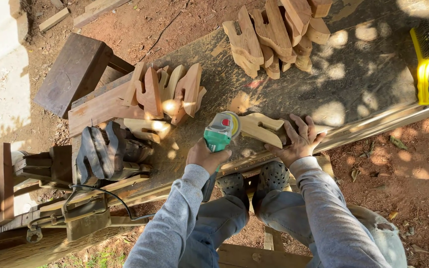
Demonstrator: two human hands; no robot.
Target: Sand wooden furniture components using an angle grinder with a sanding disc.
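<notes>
My left hand (pixel 205 156) grips the body of a green angle grinder (pixel 219 133) whose disc end rests against a pale cut wooden piece (pixel 262 127) on the workbench (pixel 353 74). My right hand (pixel 299 140) presses that wooden piece down against the bench's near edge, fingers spread over its right end. The grinder's cord runs down between my knees.
A heap of similar cut wooden pieces (pixel 274 34) lies at the back of the bench, another group (pixel 167 92) to the left. A yellow wire brush (pixel 424 59) lies at the far right. A dark wooden stool (pixel 73 72) and a metal vise (pixel 85 216) stand left.
</notes>
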